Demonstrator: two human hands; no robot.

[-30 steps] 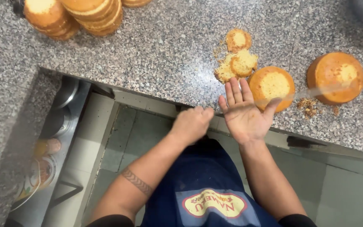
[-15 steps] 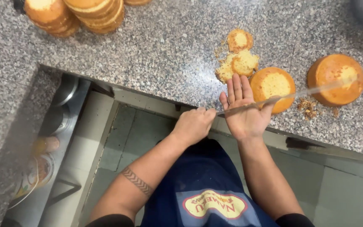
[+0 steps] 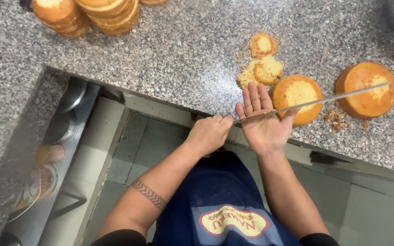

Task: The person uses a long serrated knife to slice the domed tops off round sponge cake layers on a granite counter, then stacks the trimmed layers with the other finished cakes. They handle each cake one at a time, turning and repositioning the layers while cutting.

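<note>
We hold a long knife (image 3: 324, 99) by its handle, our left hand (image 3: 209, 133) closed tight round it; its blade lies flat across our open right hand (image 3: 263, 123), fingers spread, and reaches right over a round cake (image 3: 296, 98) toward another cake (image 3: 365, 90); cut crusts (image 3: 261, 64) lie just beyond on the granite counter (image 3: 183, 50); stacked cakes (image 3: 87, 13) sit far left.
</note>
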